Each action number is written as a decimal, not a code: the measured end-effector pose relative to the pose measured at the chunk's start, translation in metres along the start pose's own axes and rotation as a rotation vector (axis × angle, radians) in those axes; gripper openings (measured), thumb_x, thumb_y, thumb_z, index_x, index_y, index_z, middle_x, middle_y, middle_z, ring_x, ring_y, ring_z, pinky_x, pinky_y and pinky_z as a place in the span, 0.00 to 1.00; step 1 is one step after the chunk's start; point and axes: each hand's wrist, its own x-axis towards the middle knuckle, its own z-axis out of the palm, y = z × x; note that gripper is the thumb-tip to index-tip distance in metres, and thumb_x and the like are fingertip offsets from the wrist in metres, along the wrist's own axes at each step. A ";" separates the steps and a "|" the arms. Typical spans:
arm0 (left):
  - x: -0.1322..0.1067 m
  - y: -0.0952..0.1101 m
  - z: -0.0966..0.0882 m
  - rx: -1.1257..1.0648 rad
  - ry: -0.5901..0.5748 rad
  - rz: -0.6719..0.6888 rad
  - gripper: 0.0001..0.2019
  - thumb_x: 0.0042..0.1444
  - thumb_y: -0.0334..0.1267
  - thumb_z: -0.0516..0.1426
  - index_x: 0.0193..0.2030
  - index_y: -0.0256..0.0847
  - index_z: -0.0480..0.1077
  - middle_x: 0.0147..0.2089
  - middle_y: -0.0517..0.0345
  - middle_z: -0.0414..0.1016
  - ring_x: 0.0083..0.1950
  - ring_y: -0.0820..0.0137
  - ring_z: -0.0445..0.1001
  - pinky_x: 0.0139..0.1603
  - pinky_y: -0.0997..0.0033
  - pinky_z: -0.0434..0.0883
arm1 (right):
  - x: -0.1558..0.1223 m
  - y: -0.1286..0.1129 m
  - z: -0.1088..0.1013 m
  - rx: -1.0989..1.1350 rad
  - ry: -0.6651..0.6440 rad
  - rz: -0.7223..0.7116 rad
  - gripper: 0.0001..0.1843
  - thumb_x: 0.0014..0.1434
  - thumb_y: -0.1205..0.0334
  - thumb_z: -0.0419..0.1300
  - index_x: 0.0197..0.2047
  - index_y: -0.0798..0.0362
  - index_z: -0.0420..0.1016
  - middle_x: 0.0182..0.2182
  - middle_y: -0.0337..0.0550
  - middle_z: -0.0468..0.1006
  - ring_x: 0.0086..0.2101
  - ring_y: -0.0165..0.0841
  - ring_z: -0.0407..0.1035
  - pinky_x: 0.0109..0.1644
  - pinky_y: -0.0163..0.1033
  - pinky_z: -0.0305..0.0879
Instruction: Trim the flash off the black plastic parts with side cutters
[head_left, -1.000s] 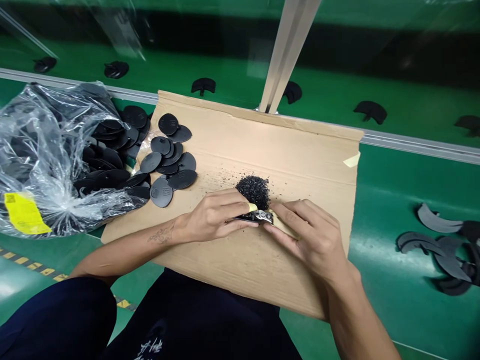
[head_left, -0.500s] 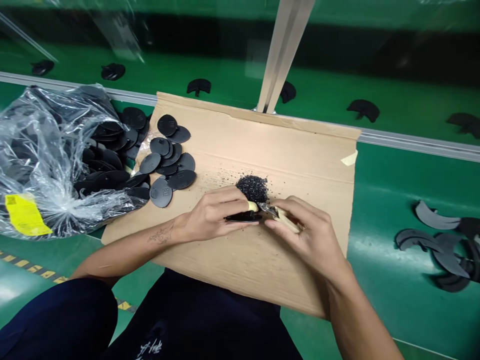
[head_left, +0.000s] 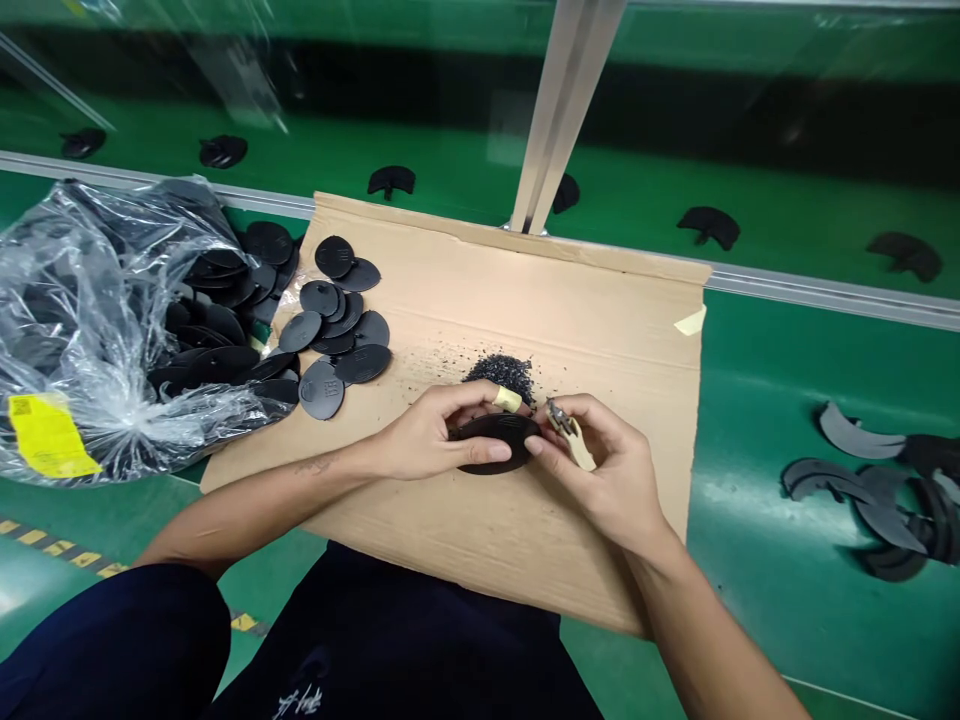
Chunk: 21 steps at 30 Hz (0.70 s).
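Note:
My left hand [head_left: 442, 430] is closed on a black oval plastic disc [head_left: 495, 440], its thumb lying across the flat face. Pale tape wraps one of the left fingers. In my right hand [head_left: 607, 460] is a pair of nippers [head_left: 570, 435] with cream handles, the metal jaws pointing up and away from the disc. My right thumb tip touches the disc's right edge. Just beyond the hands, a pile of small black plastic trimmings [head_left: 506, 375] lies on the cardboard sheet [head_left: 525, 300].
Several black oval discs [head_left: 345, 320] lie at the cardboard's left, beside a clear plastic bag [head_left: 112, 330] full of more. Curved black pieces [head_left: 885, 490] sit on the green surface at right. Behind stands a metal post [head_left: 566, 110], with more curved parts [head_left: 709, 225] beyond the rail.
The nippers have moved from the disc's edge and turned upward. The disc has been tilted so its broad face shows, and my right thumb has come onto its edge.

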 end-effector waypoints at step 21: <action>0.008 -0.005 -0.010 0.014 -0.020 0.107 0.20 0.69 0.51 0.53 0.50 0.36 0.75 0.48 0.43 0.78 0.50 0.64 0.78 0.52 0.64 0.76 | -0.004 0.003 0.001 -0.366 0.103 -0.451 0.12 0.61 0.72 0.62 0.47 0.50 0.73 0.38 0.45 0.81 0.37 0.37 0.75 0.37 0.42 0.70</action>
